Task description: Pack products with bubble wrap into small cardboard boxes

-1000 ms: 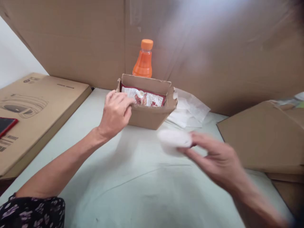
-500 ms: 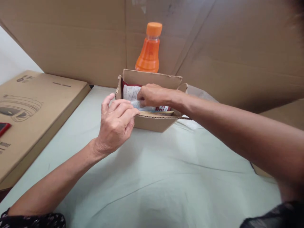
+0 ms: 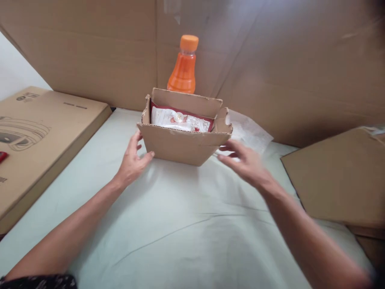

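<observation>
A small open cardboard box (image 3: 180, 146) stands on the pale green cloth with its flaps up. Inside it lies a white and dark red packet (image 3: 168, 117), its lower part hidden by the front wall. My left hand (image 3: 134, 158) is at the box's left side, fingers apart and thumb near the lower front corner. Slightly blurred, my right hand (image 3: 242, 160) is beside the box's right side with its fingers spread. Whether its fingertips touch the box I cannot tell.
An orange bottle (image 3: 182, 68) stands behind the box. Clear plastic wrap (image 3: 249, 128) lies to its right. A large flat carton (image 3: 60, 148) is on the left, with a red object (image 3: 3, 155) on it. More cardboard (image 3: 339, 176) lies at right, and a cardboard wall (image 3: 105, 52) rises behind.
My right hand has come out of the box to its right side. My left hand has moved from the front rim down to the left side. The packet is now uncovered.
</observation>
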The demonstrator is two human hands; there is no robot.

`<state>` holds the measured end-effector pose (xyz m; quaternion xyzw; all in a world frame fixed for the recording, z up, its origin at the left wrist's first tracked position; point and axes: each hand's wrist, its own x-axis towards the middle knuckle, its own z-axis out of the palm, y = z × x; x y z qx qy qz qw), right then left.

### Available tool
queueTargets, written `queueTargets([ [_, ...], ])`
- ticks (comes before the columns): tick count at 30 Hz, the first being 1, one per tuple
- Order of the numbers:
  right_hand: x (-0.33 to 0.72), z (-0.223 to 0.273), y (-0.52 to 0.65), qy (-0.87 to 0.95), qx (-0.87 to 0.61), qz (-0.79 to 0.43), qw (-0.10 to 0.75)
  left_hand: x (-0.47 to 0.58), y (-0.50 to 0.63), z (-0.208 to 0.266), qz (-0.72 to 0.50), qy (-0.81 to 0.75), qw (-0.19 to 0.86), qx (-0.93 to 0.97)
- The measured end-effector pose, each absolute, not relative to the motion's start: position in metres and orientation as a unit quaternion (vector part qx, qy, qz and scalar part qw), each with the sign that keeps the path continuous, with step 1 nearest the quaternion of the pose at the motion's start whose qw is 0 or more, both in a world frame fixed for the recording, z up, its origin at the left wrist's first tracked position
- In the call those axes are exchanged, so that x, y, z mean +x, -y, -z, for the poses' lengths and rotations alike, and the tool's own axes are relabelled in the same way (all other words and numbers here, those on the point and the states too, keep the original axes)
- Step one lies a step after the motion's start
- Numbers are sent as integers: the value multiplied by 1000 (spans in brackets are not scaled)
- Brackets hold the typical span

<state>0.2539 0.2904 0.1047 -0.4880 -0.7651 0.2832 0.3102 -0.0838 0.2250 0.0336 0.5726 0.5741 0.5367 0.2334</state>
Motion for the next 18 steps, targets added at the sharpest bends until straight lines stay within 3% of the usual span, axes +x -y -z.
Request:
queueTargets([
  [3,230,-75,-287,742,-483,-324,333,-63,-239,-34,-561,-556,295,538],
  [9,264,-71,-227,692,-531,-321,368,-24,-162,-40,-535,-552,306,561],
  [18,159,-72,-221,772,-355,-412,329,-54,-22,-20,-584,-676,163,419],
])
